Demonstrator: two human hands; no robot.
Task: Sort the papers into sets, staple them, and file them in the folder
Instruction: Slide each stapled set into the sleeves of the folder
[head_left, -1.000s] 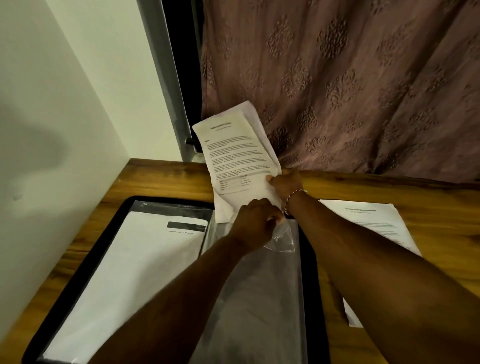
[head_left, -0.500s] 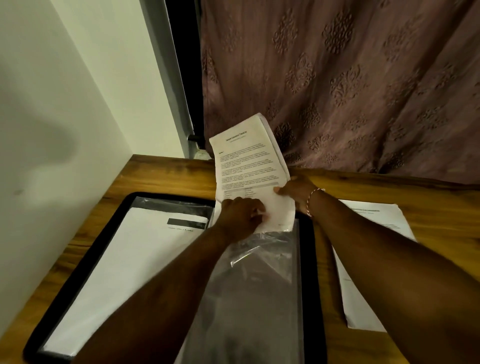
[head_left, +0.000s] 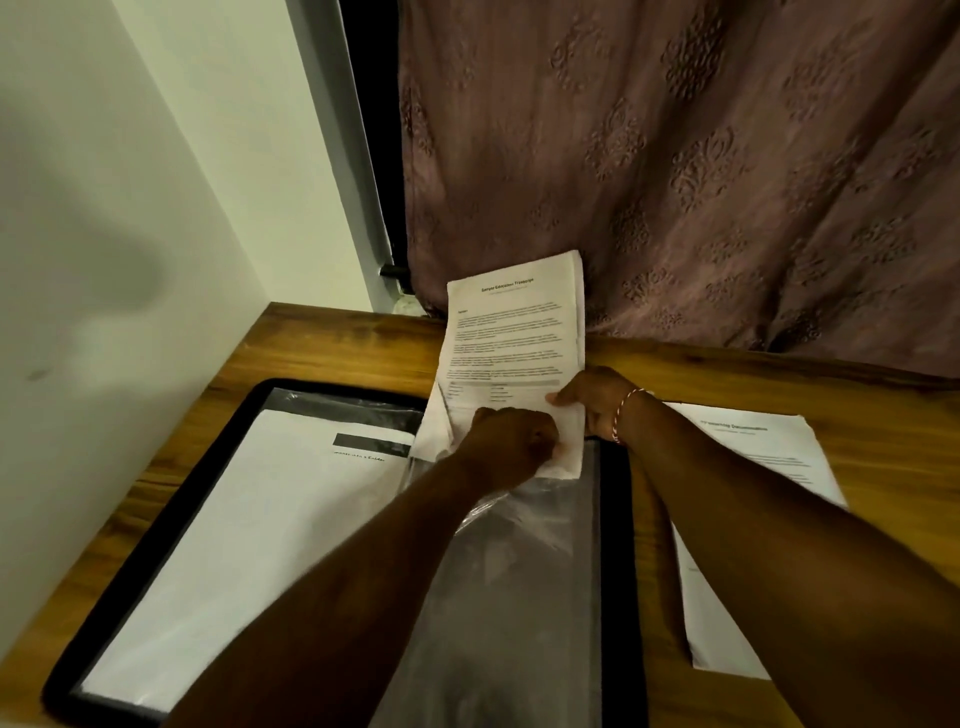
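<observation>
right hand (head_left: 597, 402) pinches the paper set (head_left: 511, 332), tilted up at the mouth of a clear sleeve (head_left: 519, 551) in the folder (head_left: 614, 499); left hand's (head_left: 511, 441) curled fingers hide their hold. a slack mouth could snag and crumple the bottom corners.

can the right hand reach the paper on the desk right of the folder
Probably not yet: the right hand pinches the transcript set; otherwise that paper lies uncovered beneath its forearm.
</observation>
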